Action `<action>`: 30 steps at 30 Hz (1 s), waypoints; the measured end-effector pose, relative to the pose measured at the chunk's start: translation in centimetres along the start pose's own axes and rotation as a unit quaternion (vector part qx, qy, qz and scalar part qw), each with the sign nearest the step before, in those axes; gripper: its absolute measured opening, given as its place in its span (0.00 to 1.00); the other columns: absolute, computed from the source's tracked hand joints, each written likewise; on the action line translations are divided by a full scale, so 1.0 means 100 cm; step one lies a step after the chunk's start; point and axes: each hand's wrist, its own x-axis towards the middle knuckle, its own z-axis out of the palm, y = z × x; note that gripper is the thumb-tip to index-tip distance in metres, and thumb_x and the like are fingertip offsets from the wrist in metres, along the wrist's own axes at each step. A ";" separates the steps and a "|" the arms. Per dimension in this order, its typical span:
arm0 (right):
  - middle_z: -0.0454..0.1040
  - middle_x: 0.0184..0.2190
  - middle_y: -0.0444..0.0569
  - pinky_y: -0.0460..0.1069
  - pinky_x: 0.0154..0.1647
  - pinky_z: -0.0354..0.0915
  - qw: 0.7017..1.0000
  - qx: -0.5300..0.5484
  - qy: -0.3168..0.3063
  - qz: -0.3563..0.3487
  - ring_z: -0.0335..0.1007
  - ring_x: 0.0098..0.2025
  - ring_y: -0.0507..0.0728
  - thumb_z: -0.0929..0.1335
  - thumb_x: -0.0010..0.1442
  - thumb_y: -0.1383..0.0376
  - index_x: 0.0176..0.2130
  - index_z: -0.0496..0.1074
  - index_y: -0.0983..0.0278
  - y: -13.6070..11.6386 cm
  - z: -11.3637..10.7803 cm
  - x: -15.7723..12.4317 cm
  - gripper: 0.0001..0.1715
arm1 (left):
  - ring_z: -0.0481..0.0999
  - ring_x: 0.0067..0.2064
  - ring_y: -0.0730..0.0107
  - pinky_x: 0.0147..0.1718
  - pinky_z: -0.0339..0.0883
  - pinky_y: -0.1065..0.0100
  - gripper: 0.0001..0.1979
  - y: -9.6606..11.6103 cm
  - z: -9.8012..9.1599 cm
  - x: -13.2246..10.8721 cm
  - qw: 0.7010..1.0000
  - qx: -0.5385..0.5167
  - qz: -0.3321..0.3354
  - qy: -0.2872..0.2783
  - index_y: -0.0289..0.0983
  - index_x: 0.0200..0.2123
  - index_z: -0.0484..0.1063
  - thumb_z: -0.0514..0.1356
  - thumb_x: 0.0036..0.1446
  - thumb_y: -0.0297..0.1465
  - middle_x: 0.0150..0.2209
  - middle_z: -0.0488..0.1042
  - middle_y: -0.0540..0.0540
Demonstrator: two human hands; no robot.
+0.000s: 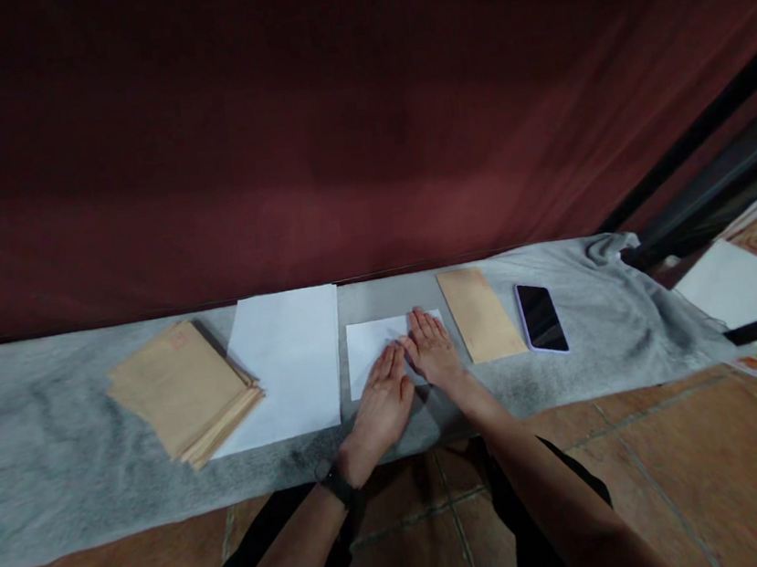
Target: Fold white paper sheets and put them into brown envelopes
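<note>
"White rectangular sheet of plain paper (362, 350): where is it lying?"

"Just left of the single flat tan paper envelope (483, 315), on the soft grey cloth (611, 328)."

"And what is touching it?"

"Left hand (384, 402) and right hand (434, 357), both lying nearly flat with fingers extended, gripping nothing. The right is resting nearer the envelope. (Whether the two are touching each other, I cannot tell.)"

"So you're reading this as pressing or smoothing?"

"I am, judging by the palms. For a good result, one palm should be anchoring the sheet while the other is sweeping outward from the middle, pressing evenly and never dragging the edges askew."

"Anything crowding the work?"

"Hardly. A dark-screened phone with a pale purple edge (542, 319) is lying just right of the envelope; well left of it, a thick pile of tan paper envelopes (185, 390) is overlapping a larger white paper stack (289, 359)."
</note>
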 end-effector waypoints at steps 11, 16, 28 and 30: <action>0.54 0.70 0.73 0.64 0.70 0.52 0.994 -0.042 0.100 0.017 0.49 0.73 0.69 0.56 0.74 0.51 0.69 0.52 0.82 0.009 0.015 -0.017 0.42 | 0.49 0.73 0.52 0.70 0.48 0.52 0.33 -0.020 0.018 0.006 0.980 0.148 -0.121 0.055 0.22 0.69 0.54 0.45 0.71 0.41 0.71 0.52 0.29; 0.54 0.70 0.73 0.65 0.68 0.54 0.991 -0.036 0.124 0.030 0.50 0.72 0.70 0.55 0.73 0.50 0.70 0.50 0.81 0.008 0.017 -0.028 0.43 | 0.49 0.73 0.50 0.69 0.49 0.50 0.34 -0.025 0.020 0.008 0.975 0.153 -0.142 0.079 0.21 0.69 0.53 0.46 0.70 0.41 0.71 0.52 0.27; 0.51 0.71 0.73 0.63 0.70 0.50 0.989 -0.058 0.137 0.007 0.46 0.74 0.68 0.58 0.72 0.48 0.71 0.47 0.81 0.008 0.013 -0.064 0.47 | 0.49 0.73 0.44 0.68 0.51 0.45 0.40 -0.025 0.022 0.005 0.973 0.150 -0.145 0.103 0.19 0.69 0.52 0.49 0.68 0.47 0.70 0.51 0.22; 0.51 0.71 0.72 0.64 0.70 0.51 0.989 -0.056 0.138 0.000 0.46 0.74 0.69 0.58 0.72 0.48 0.72 0.45 0.80 0.010 0.014 -0.069 0.47 | 0.50 0.73 0.42 0.68 0.51 0.44 0.41 -0.024 0.022 0.001 0.973 0.148 -0.144 0.108 0.18 0.69 0.52 0.49 0.68 0.49 0.70 0.51 0.21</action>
